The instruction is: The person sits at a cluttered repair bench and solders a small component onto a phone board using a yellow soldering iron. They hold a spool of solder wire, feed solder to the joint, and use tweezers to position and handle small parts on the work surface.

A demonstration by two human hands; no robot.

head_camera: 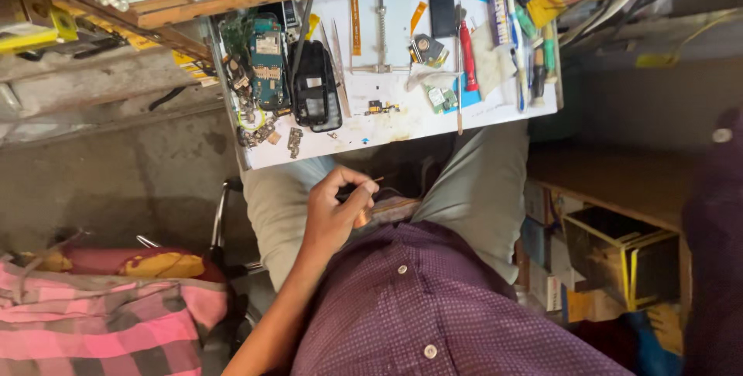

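Your left hand [334, 210] is down in your lap, just below the edge of the white worktop [402, 124], fingers pinched together on a thin little tool [370, 184] — too small to say what it is. Only its tip pokes out past your fingertips. Your right hand isn't in the shot.

Up on the worktop there's a black phone shell [316, 87] lying beside a blue-green circuit board [267, 63], a red-handled screwdriver [467, 57] further right, and a metal clamp bar [381, 32] between them — all well apart from your hand.
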